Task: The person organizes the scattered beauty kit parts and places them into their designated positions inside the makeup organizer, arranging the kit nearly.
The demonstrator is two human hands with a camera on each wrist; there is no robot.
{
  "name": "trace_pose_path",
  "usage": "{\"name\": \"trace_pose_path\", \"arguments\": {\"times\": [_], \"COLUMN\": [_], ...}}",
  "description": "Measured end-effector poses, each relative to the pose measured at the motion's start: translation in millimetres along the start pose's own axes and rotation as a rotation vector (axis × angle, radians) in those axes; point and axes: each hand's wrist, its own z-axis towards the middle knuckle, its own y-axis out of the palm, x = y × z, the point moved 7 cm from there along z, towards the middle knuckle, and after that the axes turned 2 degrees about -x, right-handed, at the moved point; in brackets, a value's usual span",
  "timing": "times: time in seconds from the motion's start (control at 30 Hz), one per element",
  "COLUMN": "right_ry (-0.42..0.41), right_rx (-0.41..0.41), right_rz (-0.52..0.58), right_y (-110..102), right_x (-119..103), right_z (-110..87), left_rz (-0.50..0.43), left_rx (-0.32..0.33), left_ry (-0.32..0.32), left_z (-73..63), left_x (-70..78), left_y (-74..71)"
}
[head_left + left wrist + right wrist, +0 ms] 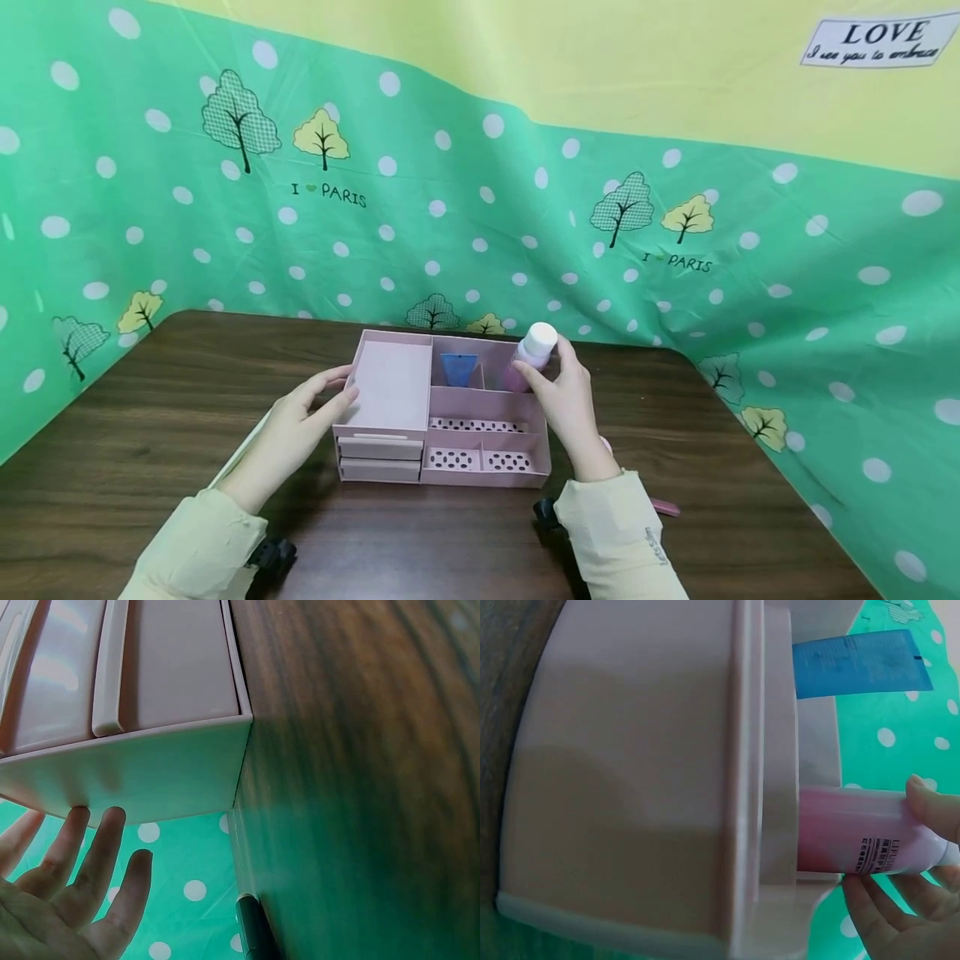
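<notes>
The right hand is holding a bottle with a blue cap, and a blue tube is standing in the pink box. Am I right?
Not quite: the cap is white, not blue, as the head view shows. The right hand is holding the bottle, and a blue tube is standing in the pink box.

"How is the bottle placed?"

"It is held cap up, its lower part sunk into the far right compartment of the box; pink, white-capped, printed with dark lettering."

"And the box?"

"Pale pink, divided at right, with two closed drawers stacked at near left."
</notes>
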Motion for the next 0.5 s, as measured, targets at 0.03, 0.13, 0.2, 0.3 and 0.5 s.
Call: {"name": "trace_pose_path", "arguments": {"times": [0.03, 0.13, 0.2, 0.3, 0.5], "right_ry": [0.001, 0.001, -0.004, -0.005, 0.006], "right_rx": [-0.002, -0.005, -0.005, 0.001, 0.0], "right_rz": [-0.001, -0.007, -0.018, -0.052, -0.123], "right_y": [0.4, 1.6, 2.4, 3.8, 4.4], "right_x": [0.3, 1.3, 1.7, 3.6, 7.6], "right_z": [0.1, 0.8, 1.3, 1.9, 2.9], "left_rz": [0.0, -0.002, -0.005, -0.011, -0.018], "left_rx": [-0.001, -0.005, -0.008, -0.01, -0.006], "left_ry": [-0.002, -0.007, -0.012, -0.017, -0.015], "left_z": [0.1, 0.5, 0.7, 0.1, 0.0], "left_x": [0.0, 0.2, -0.1, -1.1, -0.9], "left_y": [0.0, -0.3, -0.1, 0.6, 0.9]}}
